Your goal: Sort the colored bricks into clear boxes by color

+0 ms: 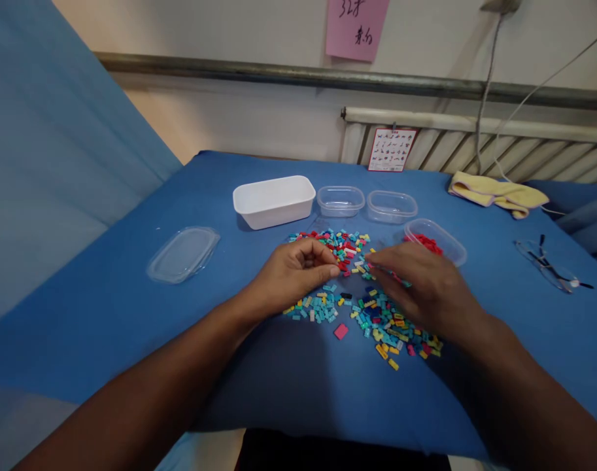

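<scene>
Blue-clothed surface (106,314) | toy bricks (384,319) spread near centre | left hand (298,269) at their 9 o'clock, curled, cannot tell grip | right hand (428,281), 3 o'clock, cannot tell grip | white tub (278,212), 11 o'clock

Yellow cloth (495,191) — rumpled, eyeglasses (544,263) nearby, pink note (357,29), pale radiator (455,145)

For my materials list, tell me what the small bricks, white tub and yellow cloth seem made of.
Small bricks: probably smooth hard plastic, by their crisp block shapes and solid colours. White tub: likely opaque satin plastic, with rounded corners. Yellow cloth: matte textile, fibre unclear, softly folded.
</scene>
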The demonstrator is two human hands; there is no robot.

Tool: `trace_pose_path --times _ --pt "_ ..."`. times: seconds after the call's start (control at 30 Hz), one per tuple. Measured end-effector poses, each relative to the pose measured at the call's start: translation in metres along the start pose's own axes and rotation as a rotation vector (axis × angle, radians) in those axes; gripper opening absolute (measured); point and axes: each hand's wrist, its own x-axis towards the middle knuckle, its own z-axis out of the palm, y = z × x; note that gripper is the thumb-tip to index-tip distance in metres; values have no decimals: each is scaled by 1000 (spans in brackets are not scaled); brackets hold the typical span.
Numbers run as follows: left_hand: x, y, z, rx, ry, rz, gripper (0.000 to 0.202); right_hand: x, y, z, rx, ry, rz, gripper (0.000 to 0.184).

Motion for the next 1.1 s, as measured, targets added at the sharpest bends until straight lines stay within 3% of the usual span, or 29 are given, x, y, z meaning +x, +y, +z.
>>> trace_pose_path --times 0.1,0.27,0.37,0.43,0.5,0.53,0.6,0.7,0.8,0.9,1.0,1.1 --pt "-6 3 11 -116 -77 -18 32 5 -18 12 101 -42 -146 27" --pt "-9 7 15 -109 -119 -2 30 8 -20 10 100 -20 -131 14" --pt "-5 12 -2 92 12 77 28 4 -9 -7 -17 -5 -29 13" --pt "-4 18 -22 267 110 128 27 -3 6 -21 -161 67 118 16" --pt "-4 24 -45 416 11 96 26 -11 25 -33 -298 170 262 20" --pt "-5 26 -54 498 -125 43 24 -15 35 -38 -367 160 330 21" --pt "-8 29 -68 653 -326 -44 20 -22 54 -44 -485 66 457 23" --pt "-11 27 -72 809 -434 -48 21 -27 68 -43 -539 -17 519 27" --pt "-11 23 -67 899 -426 19 25 -25 61 -34 -474 53 422 28" --pt "-11 21 -60 962 -435 49 28 -16 39 -18 -291 91 230 21" --pt "-12 22 -54 1005 -439 72 22 -6 11 1 -79 -53 20 17" --pt "-12 22 -51 1011 -406 126 17 1 -13 21 76 -148 -101 22"
